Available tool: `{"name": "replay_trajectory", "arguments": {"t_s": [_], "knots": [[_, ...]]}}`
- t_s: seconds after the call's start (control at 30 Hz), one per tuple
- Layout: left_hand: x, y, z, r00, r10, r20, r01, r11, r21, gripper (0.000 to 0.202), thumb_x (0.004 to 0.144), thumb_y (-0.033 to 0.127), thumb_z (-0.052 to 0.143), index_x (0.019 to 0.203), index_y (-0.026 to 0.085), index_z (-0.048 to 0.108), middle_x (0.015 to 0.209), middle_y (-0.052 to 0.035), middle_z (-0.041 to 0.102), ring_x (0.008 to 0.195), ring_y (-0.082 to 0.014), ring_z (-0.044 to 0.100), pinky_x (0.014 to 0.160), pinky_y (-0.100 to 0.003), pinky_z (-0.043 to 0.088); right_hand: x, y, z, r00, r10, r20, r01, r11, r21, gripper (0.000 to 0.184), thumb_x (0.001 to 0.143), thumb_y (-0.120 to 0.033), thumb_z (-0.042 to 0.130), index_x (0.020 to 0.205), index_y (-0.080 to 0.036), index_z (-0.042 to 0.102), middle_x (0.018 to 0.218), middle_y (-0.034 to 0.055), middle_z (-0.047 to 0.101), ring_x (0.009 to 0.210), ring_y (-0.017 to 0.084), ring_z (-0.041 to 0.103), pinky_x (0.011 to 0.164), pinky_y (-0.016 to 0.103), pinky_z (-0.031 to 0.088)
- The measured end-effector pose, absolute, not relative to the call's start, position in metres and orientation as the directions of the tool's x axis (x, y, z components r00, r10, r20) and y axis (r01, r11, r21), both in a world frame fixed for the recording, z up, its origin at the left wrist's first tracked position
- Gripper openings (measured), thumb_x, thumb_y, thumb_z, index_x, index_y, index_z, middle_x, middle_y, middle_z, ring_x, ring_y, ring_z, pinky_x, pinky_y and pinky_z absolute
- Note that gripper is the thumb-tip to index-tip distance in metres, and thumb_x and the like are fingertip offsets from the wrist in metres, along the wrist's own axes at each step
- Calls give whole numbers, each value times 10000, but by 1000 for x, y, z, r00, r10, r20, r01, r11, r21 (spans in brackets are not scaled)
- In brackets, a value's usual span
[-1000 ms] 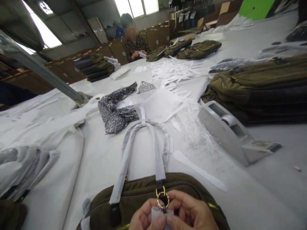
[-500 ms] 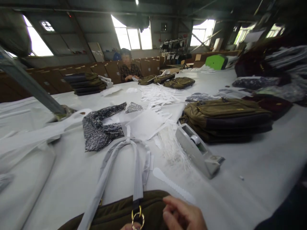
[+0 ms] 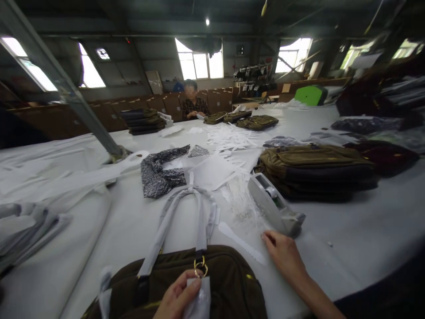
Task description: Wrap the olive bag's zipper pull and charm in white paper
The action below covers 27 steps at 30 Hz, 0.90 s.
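An olive-brown bag [image 3: 232, 279] lies in front of me, its handles [image 3: 199, 221] wrapped in pale covering and stretched forward across the table. My left hand [image 3: 182, 292] pinches the top of a plastic-wrapped tag [image 3: 199, 299], right at the gold ring [image 3: 201, 268] below a handle's end. To the right of the bag, my right hand [image 3: 285, 254] is over the table with its fingers curled together. Whatever its fingertips may hold is hidden. Just beyond it are a loose bundle of clear plastic strands [image 3: 244, 204] and a grey tape dispenser [image 3: 275, 206].
A white toothed strip [image 3: 241, 241] lies between bag and right hand. Brown bags [image 3: 315, 170] are stacked at the right, near black-and-white patterned fabric [image 3: 162, 173]. A metal post [image 3: 83, 106] rises at the left. Across the table a person [image 3: 194, 104] handles something pale.
My right hand has moved from the bag out to the right, near the plastic strands. My left hand has come further into view with the wrapped tag. The view has turned left.
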<state>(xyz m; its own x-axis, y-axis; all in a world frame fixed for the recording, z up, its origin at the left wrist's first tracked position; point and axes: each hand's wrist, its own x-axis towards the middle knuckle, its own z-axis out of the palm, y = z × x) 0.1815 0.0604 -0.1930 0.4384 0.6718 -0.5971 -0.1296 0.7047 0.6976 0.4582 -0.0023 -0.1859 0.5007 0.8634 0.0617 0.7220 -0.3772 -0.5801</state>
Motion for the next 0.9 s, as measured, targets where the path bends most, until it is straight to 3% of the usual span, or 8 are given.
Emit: {"name": "replay_trajectory", "arguments": {"t_s": [0.2, 0.37, 0.63, 0.77, 0.9], "knots": [[177, 60, -190, 484, 633, -604, -209, 754, 623, 461, 564, 338, 800, 923, 143, 586, 735, -59, 650, 609, -120, 586, 619, -229, 430, 474, -7, -198, 522, 849, 78, 692, -369, -621, 400, 847, -343, 368, 1031, -114, 640, 655, 62, 692, 607, 211, 642, 645, 292, 479], [175, 61, -191, 512, 622, -592, -195, 756, 625, 442, 581, 304, 797, 934, 137, 591, 755, -68, 656, 630, -123, 595, 642, -233, 432, 479, -18, -203, 494, 857, 150, 771, -351, -531, 276, 826, -357, 441, 849, -200, 667, 901, 71, 699, 811, 228, 649, 735, 305, 481], [172, 70, -194, 514, 577, -635, -151, 789, 595, 395, 537, 339, 803, 819, 116, 638, 599, -11, 594, 499, -69, 508, 515, -172, 369, 482, -26, -188, 468, 745, 474, 865, -279, -417, 273, 854, -412, 446, 915, -221, 631, 876, 11, 657, 734, 157, 637, 653, 244, 466], [169, 79, -194, 525, 501, -689, -97, 839, 536, 330, 550, 337, 771, 764, 112, 659, 520, 1, 554, 442, -65, 448, 431, -165, 312, 477, -20, -167, 582, 670, 462, 792, -336, -510, 294, 816, -482, 482, 861, -234, 634, 869, 10, 650, 713, 176, 618, 670, 285, 470], [168, 83, -200, 514, 511, -689, -65, 824, 563, 333, 544, 400, 773, 690, 128, 650, 485, -8, 556, 419, -81, 449, 427, -188, 318, 469, -7, -152, 776, 558, 293, 538, -344, -769, 235, 761, -455, 586, 839, -237, 630, 903, 44, 661, 767, 231, 629, 698, 349, 493]]}}
